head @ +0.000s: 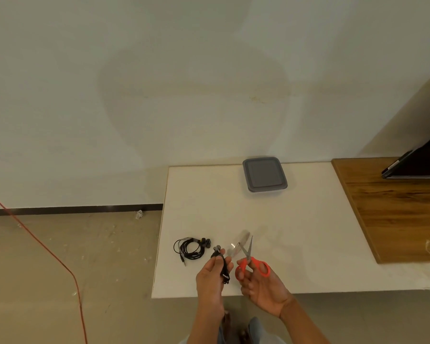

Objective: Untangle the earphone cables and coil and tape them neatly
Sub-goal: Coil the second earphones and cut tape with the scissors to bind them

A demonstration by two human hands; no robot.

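My left hand (212,276) grips a coiled black earphone bundle (224,270), its earbuds poking up past my thumb. A strip of clear tape (238,244) stretches from the bundle up and to the right. My right hand (258,284) holds orange-handled scissors (255,264) with fingers through the loops; the open blades straddle the tape. A second black earphone set (190,249) lies coiled on the white table (233,209) to the left, its jack plug pointing toward me.
A grey-lidded square container (265,174) stands at the table's back edge. A wooden board (395,209) with a dark screen (417,162) lies at the right. An orange cable (47,247) runs across the floor at the left.
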